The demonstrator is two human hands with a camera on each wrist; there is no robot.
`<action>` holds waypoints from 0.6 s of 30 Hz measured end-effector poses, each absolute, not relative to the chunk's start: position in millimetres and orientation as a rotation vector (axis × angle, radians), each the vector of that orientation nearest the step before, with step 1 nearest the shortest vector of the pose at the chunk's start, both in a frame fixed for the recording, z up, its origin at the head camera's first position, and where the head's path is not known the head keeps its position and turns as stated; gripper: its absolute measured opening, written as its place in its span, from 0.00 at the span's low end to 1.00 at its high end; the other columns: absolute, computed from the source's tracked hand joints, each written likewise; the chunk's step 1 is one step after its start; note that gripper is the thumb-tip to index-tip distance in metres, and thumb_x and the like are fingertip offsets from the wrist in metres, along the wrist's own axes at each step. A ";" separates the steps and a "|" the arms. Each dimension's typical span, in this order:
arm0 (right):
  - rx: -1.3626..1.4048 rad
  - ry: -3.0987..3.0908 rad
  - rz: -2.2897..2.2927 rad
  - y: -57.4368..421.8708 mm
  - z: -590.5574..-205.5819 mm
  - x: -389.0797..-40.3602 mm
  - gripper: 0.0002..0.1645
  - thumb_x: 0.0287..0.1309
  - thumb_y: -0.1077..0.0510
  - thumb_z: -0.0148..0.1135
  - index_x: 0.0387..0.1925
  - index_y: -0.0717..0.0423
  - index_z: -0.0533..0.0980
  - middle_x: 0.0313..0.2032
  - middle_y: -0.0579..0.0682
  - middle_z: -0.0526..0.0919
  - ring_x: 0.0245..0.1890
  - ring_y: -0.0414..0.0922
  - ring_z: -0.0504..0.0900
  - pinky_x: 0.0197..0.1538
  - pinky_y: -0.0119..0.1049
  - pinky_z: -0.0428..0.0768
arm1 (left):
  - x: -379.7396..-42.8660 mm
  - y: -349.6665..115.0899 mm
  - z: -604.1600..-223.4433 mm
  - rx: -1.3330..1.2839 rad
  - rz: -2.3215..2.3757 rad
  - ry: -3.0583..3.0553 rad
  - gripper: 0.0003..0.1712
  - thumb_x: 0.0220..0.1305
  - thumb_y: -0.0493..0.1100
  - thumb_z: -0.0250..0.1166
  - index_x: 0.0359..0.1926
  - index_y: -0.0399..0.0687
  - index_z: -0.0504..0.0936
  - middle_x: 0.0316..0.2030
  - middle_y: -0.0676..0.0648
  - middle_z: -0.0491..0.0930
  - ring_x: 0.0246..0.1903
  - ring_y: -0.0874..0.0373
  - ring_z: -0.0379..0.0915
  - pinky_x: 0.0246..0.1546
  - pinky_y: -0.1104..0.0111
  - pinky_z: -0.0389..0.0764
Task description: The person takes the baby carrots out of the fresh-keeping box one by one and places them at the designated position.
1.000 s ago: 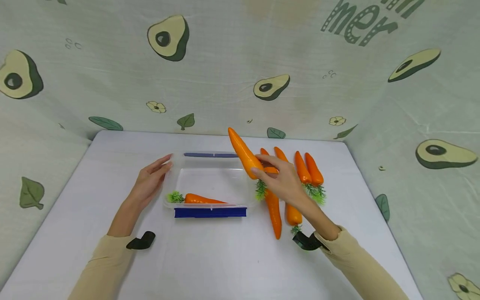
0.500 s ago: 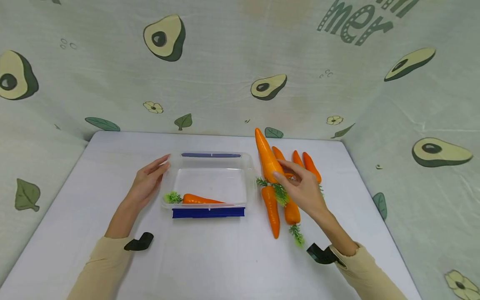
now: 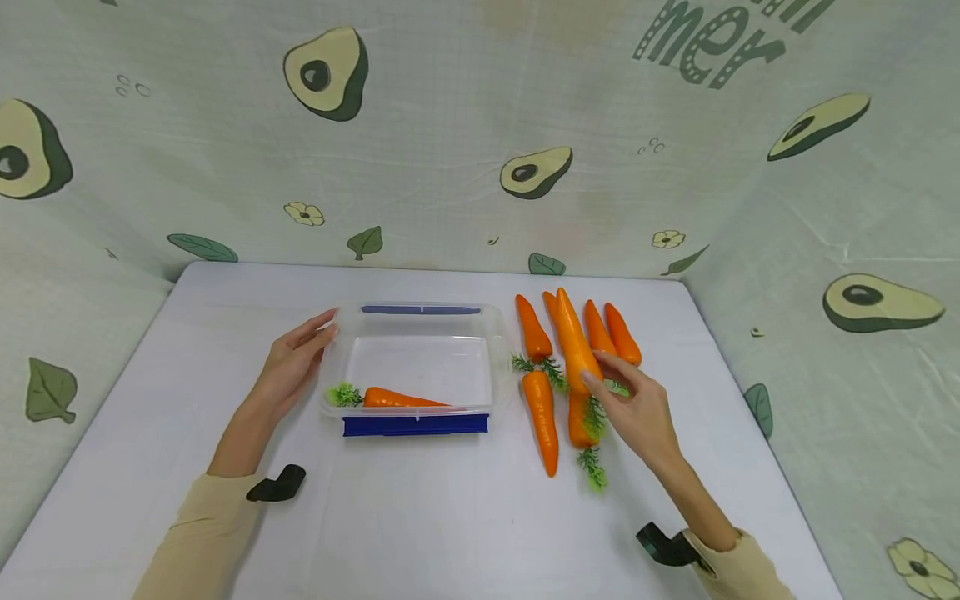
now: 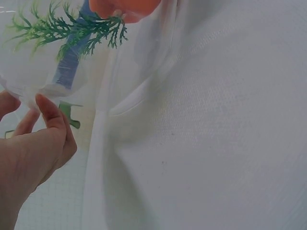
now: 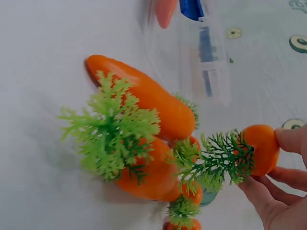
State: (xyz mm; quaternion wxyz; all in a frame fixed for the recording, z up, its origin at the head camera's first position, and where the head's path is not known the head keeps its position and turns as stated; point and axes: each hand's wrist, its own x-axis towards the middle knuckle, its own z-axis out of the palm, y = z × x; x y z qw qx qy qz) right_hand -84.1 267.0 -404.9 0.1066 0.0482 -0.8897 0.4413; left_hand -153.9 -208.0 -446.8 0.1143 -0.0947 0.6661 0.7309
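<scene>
My right hand (image 3: pixel 637 408) pinches a thick orange carrot (image 3: pixel 576 342) between thumb and fingers, its tip pointing away and its frilly green top toward me. The same carrot (image 5: pixel 263 149) shows end-on in the right wrist view. Beneath it lies another carrot (image 3: pixel 582 429), partly covered. A clear plastic container (image 3: pixel 420 362) with blue clips stands lidless, left of the carrots. One carrot (image 3: pixel 401 398) lies inside along its near wall. At the container's left side, my left hand (image 3: pixel 294 367) touches the wall with relaxed fingertips, also seen in the left wrist view.
Two carrots (image 3: pixel 533 327) (image 3: pixel 542 421) lie end to end between the container and the held carrot. Two more (image 3: pixel 597 327) (image 3: pixel 622 333) lie side by side at the right. A printed cloth (image 3: pixel 435 125) rises behind the white table (image 3: pixel 420 517).
My right hand has moved right and toward me, bringing the carrot from beside the container's right edge to over the other carrots. My left hand has stayed at the container.
</scene>
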 end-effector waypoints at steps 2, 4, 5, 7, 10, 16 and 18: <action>0.113 -2.623 1.292 271.4 -409.2 -80.3 0.26 0.67 0.57 0.70 0.62 0.62 0.79 0.49 0.60 0.86 0.45 0.22 0.78 0.44 0.18 0.80 | -154.2 -207.9 -446.4 -0.280 2.145 1.950 0.40 0.72 0.55 0.66 0.79 0.53 0.63 0.80 0.47 0.51 0.63 0.64 0.59 0.64 0.79 0.65; 0.088 -2.621 1.308 275.5 -412.2 -76.4 0.26 0.67 0.57 0.70 0.63 0.62 0.79 0.49 0.60 0.86 0.45 0.23 0.78 0.44 0.19 0.80 | -154.1 -207.8 -445.9 -0.281 2.148 1.948 0.40 0.72 0.55 0.66 0.79 0.53 0.63 0.80 0.47 0.52 0.64 0.64 0.59 0.65 0.79 0.65; 0.076 -2.621 1.319 277.4 -413.3 -74.4 0.26 0.67 0.57 0.69 0.63 0.61 0.79 0.49 0.60 0.86 0.44 0.23 0.79 0.44 0.19 0.80 | -153.8 -207.8 -445.6 -0.281 2.153 1.943 0.40 0.72 0.55 0.66 0.79 0.53 0.63 0.80 0.47 0.52 0.64 0.63 0.58 0.66 0.79 0.65; 0.054 -2.619 1.338 281.7 -415.5 -70.5 0.26 0.67 0.57 0.69 0.63 0.60 0.79 0.49 0.60 0.86 0.44 0.25 0.80 0.44 0.19 0.80 | -153.3 -208.1 -445.3 -0.278 2.157 1.938 0.40 0.72 0.55 0.66 0.79 0.52 0.62 0.80 0.48 0.51 0.65 0.63 0.58 0.67 0.78 0.63; 0.025 -2.623 1.344 288.7 -419.2 -65.3 0.26 0.68 0.56 0.68 0.64 0.60 0.78 0.49 0.60 0.86 0.44 0.25 0.81 0.43 0.19 0.80 | -153.0 -208.3 -445.0 -0.275 2.167 1.928 0.40 0.73 0.54 0.65 0.79 0.51 0.62 0.80 0.47 0.51 0.66 0.63 0.58 0.67 0.78 0.64; -0.081 -2.702 1.235 301.9 -427.1 -58.5 0.26 0.70 0.50 0.67 0.65 0.56 0.79 0.49 0.58 0.87 0.49 0.35 0.82 0.41 0.19 0.80 | -153.3 -208.7 -445.6 -0.277 2.161 1.934 0.40 0.73 0.54 0.65 0.79 0.51 0.63 0.80 0.47 0.51 0.64 0.64 0.58 0.64 0.80 0.65; -0.119 -2.737 1.197 305.5 -429.6 -55.8 0.27 0.70 0.48 0.66 0.65 0.56 0.78 0.50 0.59 0.88 0.52 0.44 0.83 0.41 0.20 0.80 | -153.4 -208.7 -445.9 -0.276 2.163 1.933 0.40 0.73 0.54 0.65 0.79 0.51 0.63 0.79 0.47 0.52 0.64 0.65 0.59 0.64 0.81 0.65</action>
